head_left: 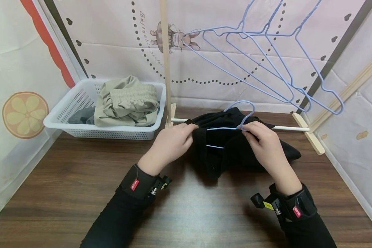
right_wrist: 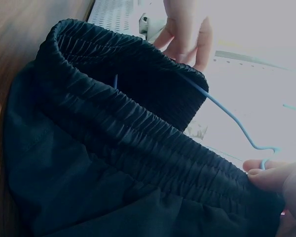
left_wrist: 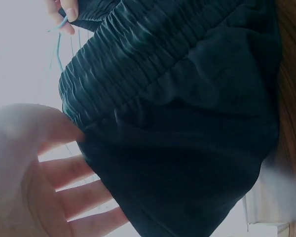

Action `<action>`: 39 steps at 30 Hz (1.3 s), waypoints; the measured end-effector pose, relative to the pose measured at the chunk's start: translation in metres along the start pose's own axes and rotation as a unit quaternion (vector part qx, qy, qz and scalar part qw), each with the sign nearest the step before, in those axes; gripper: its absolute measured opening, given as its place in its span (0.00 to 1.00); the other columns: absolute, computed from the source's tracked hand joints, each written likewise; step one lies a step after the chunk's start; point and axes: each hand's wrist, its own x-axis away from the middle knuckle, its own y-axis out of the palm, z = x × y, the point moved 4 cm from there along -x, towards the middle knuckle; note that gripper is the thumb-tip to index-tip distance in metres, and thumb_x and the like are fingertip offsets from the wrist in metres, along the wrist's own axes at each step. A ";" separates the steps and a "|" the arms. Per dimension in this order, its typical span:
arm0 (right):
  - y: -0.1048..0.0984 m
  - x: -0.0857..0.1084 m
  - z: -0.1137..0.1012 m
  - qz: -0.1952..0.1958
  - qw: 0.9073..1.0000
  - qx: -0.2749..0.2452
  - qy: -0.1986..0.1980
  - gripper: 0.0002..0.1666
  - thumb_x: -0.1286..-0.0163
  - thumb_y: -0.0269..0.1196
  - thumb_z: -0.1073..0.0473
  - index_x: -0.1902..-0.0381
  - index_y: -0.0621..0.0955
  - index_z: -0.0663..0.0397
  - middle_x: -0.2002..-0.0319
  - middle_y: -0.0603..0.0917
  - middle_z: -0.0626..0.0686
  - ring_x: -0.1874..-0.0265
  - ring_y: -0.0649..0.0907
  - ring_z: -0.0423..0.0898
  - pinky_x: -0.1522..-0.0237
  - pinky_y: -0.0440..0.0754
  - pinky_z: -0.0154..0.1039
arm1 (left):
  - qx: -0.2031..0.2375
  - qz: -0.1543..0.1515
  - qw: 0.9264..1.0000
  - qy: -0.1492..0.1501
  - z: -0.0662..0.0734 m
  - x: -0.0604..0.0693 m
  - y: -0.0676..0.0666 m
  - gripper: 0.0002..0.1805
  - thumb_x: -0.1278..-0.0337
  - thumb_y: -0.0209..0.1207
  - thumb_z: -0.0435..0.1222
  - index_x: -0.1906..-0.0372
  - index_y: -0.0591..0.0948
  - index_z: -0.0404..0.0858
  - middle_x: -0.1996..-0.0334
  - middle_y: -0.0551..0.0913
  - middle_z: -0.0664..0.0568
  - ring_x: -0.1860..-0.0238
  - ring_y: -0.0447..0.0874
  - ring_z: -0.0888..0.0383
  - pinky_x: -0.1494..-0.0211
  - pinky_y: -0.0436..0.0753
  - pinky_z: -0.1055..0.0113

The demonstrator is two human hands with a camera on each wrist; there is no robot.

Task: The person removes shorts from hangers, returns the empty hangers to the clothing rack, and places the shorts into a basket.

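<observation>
Black elastic-waist pants (head_left: 235, 155) lie bunched on the table, their gathered waistband (right_wrist: 123, 118) facing up in the right wrist view. A blue wire hanger (head_left: 221, 128) sits partly inside the waist opening, with its hook sticking up. My left hand (head_left: 175, 141) pinches the left end of the waistband; in the left wrist view its thumb lies against the black cloth (left_wrist: 177, 108). Near the base of the hook, my right hand (head_left: 263, 141) pinches the hanger between thumb and fingers. Cloth hides the hanger's lower part and both its ends.
A white basket (head_left: 121, 133) at the left holds a folded khaki garment (head_left: 127, 103) and a dark grey one (head_left: 80, 115). Several blue hangers (head_left: 266, 32) hang overhead at the right. A white rod (head_left: 289, 128) runs low behind the pants between wooden posts (head_left: 166, 62).
</observation>
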 end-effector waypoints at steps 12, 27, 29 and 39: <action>-0.002 0.000 -0.010 0.002 0.999 -0.007 -0.045 0.12 0.37 0.64 0.75 0.56 0.85 0.63 0.58 0.84 0.53 0.62 0.80 0.44 0.59 0.72 0.32 | 0.001 -0.075 0.996 -0.051 0.004 0.001 0.007 0.36 0.42 0.55 0.65 0.37 0.74 0.45 0.48 0.80 0.51 0.52 0.81 0.53 0.62 0.80 0.57; -0.032 -0.003 0.005 0.048 0.999 -0.010 -0.003 0.09 0.36 0.61 0.76 0.60 0.85 0.66 0.61 0.85 0.55 0.64 0.78 0.44 0.60 0.69 0.28 | 0.039 -0.111 0.990 -0.081 -0.026 0.002 -0.001 0.28 0.40 0.62 0.46 0.35 0.73 0.45 0.43 0.79 0.51 0.44 0.78 0.53 0.46 0.76 0.53; -0.034 -0.003 0.007 0.054 0.998 -0.012 0.010 0.09 0.35 0.61 0.76 0.60 0.86 0.66 0.61 0.85 0.55 0.64 0.78 0.42 0.60 0.69 0.27 | 0.044 -0.112 0.989 -0.085 -0.029 0.003 -0.001 0.27 0.39 0.62 0.44 0.36 0.74 0.45 0.43 0.80 0.51 0.45 0.78 0.53 0.46 0.76 0.53; -0.037 -0.002 0.012 0.066 0.997 -0.015 0.046 0.07 0.34 0.61 0.74 0.61 0.85 0.66 0.62 0.85 0.55 0.62 0.78 0.41 0.57 0.70 0.25 | 0.044 -0.100 0.990 -0.090 -0.035 0.002 -0.003 0.25 0.38 0.62 0.42 0.36 0.74 0.44 0.43 0.80 0.51 0.46 0.79 0.52 0.47 0.77 0.53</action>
